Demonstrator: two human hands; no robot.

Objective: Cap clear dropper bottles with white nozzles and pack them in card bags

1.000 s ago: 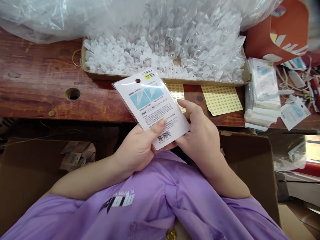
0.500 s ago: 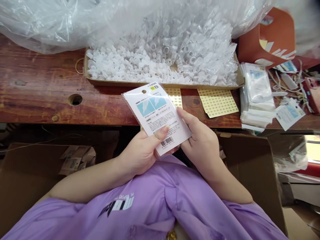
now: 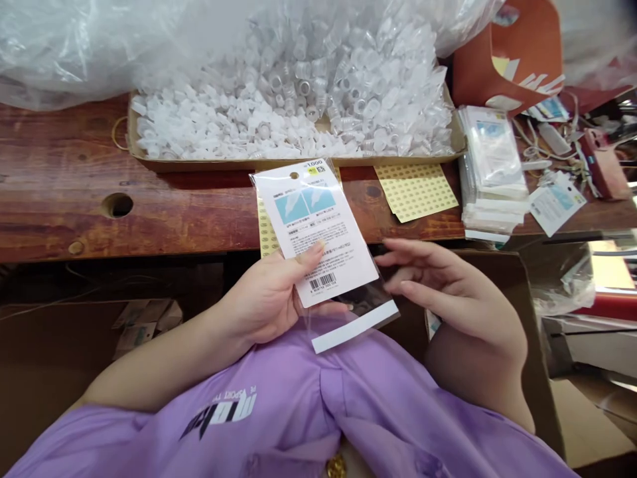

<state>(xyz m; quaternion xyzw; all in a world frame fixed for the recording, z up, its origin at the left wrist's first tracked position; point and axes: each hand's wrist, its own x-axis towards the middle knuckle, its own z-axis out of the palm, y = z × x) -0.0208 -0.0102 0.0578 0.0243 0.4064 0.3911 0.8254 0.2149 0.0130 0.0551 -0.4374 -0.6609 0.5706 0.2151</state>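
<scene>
My left hand [image 3: 271, 299] grips a clear packet [image 3: 318, 232] with a white printed card inside, thumb pressed on the card near its barcode. The packet's clear flap with a white strip [image 3: 355, 326] hangs open below the card. My right hand [image 3: 448, 289] hovers just right of the packet with its fingers stretched out toward the flap, holding nothing. Both hands are over my lap, in front of the wooden table's edge [image 3: 149, 239].
A shallow cardboard tray [image 3: 149, 161] heaped with several small clear plastic caps sits on the table under a large plastic bag. Yellow sticker sheets [image 3: 415, 191], a stack of packets [image 3: 492, 172] and an orange box [image 3: 507, 66] lie to the right. Cardboard boxes [image 3: 527, 312] stand beside my legs.
My right hand has let go of the packet and moved right, fingers spread. The packet's bottom flap now hangs open. The view has shifted slightly to the right.
</scene>
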